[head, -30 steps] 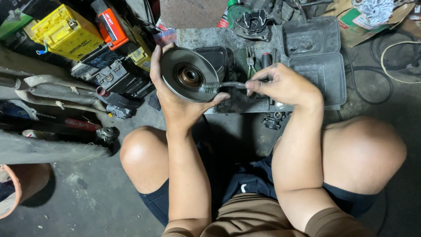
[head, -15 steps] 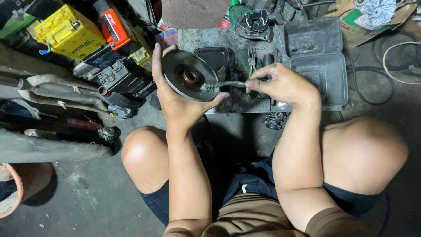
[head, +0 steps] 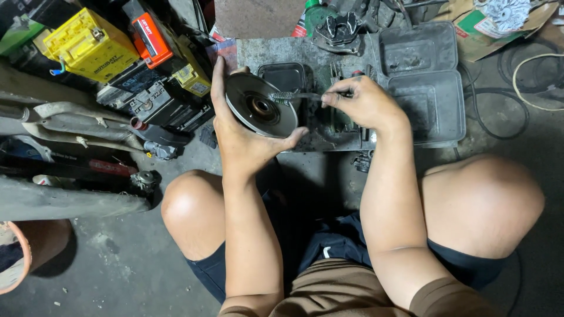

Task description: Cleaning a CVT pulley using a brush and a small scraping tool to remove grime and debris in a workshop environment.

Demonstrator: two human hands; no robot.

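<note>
While your left hand (head: 244, 138) cups the round metal pulley disc (head: 260, 105) from behind, thumb on its lower rim, your right hand (head: 359, 103) pinches a small wire brush (head: 294, 96) whose bristles touch the disc's grey, dished face beside the dark hub. Beyond lies an open grimy tool case (head: 426, 82); yellow batteries (head: 88, 44) stand left.

To my upper left sits a yellow boxy battery (head: 88, 44), with an orange-labelled black one (head: 154, 36) just beside it. A smaller yellow label (head: 192, 79) shows below those. At the far upper right lies a torn brown cardboard box with green print (head: 479, 29).
</note>
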